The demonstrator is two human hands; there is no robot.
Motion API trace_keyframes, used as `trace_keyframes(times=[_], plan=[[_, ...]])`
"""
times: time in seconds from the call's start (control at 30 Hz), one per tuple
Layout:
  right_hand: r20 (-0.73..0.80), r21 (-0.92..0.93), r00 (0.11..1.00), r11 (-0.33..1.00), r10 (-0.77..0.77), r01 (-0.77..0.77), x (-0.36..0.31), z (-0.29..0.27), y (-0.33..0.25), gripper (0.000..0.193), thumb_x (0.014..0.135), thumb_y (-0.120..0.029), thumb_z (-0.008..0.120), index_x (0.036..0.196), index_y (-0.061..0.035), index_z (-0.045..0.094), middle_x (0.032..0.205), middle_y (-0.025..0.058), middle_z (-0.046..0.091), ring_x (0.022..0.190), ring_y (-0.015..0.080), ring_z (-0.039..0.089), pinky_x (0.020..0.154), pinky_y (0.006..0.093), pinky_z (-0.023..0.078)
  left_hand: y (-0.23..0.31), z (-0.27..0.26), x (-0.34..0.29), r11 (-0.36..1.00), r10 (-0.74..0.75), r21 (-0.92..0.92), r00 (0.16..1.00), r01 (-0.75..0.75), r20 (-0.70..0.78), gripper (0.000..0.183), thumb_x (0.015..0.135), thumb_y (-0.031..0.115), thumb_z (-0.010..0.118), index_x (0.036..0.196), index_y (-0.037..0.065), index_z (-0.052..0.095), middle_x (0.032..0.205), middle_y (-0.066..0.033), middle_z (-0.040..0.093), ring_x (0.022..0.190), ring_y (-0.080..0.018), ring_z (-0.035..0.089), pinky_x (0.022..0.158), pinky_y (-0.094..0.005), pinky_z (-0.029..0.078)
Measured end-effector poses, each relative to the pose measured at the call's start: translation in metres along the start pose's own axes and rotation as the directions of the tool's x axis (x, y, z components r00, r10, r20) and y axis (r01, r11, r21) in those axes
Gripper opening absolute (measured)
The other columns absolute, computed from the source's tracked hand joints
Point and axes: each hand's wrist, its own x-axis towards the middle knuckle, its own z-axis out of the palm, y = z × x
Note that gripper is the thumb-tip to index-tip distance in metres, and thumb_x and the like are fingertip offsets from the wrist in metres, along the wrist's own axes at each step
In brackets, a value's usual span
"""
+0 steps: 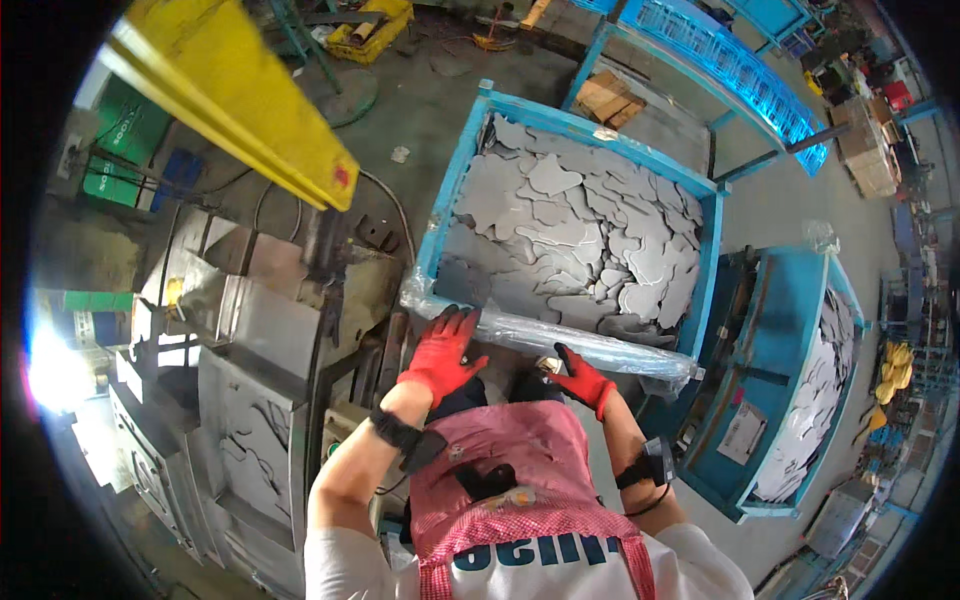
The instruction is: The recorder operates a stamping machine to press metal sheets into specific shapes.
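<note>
Red work gloves cover both hands, which rest at the near rim of a blue metal bin (455, 190) lined with clear plastic sheeting (540, 338). The left hand (443, 350) lies flat with its fingers spread wide, palm down on the plastic-wrapped near edge, holding nothing. The right hand (582, 378) sits just right of it and a little nearer, fingers curled, thumb toward the rim; whether it grips anything I cannot tell. Inside the bin lies a heap of flat grey sheet-metal blanks (575, 235) with lobed outlines, overlapping one another. A second blue bin (775, 370) with similar blanks stands to the right. On the left is a grey press machine (250, 340), and a yellow beam (240, 100) crosses far left.
</note>
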Motion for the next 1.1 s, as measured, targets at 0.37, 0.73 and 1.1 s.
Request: trace_keyframes(times=[0.37,0.73,1.1], plan=[[0.180,0.801,0.977,0.559,0.115,-0.213,0.078,-0.149,0.124,0.047,0.086,-0.028,0.049,0.125,-0.0061,0.037,0.123,0.0107,0.044,0.111,0.0246,0.044,0.091,0.0369,0.038,0.009,0.088,0.176,0.940,-0.135,-0.250,0.928,0.231,0.348,0.072,0.076,0.047,0.056,0.128,0.003,0.033,0.126,-0.0191,0.041,0.117,-0.0317,0.038,0.097,-0.0350,0.032],[-0.199,0.723,0.933,0.687,0.298,-0.065,0.220,-0.277,0.147,0.066,0.079,-0.048,0.054,0.131,-0.0151,0.032,0.125,0.0092,0.040,0.112,0.0234,0.041,0.087,0.0393,0.037,-0.057,0.133,0.354,0.153,-0.259,-0.923,0.915,0.354,0.308,0.056,0.083,0.043,0.049,0.128,0.013,0.037,0.123,-0.0119,0.044,0.111,-0.0232,0.044,0.093,-0.0370,0.035],[-0.527,-0.481,0.850,0.822,0.006,-0.304,0.327,-0.314,0.172,0.088,0.066,-0.056,0.056,0.132,-0.0081,0.024,0.133,0.0196,0.030,0.122,0.0374,0.028,0.098,0.0452,0.026,-0.033,0.279,0.434,-0.254,-0.139,-0.916,0.926,0.309,0.351,0.065,0.084,0.036,0.051,0.132,0.003,0.024,0.135,-0.0176,0.028,0.123,-0.0297,0.029,0.101,-0.0420,0.026]])
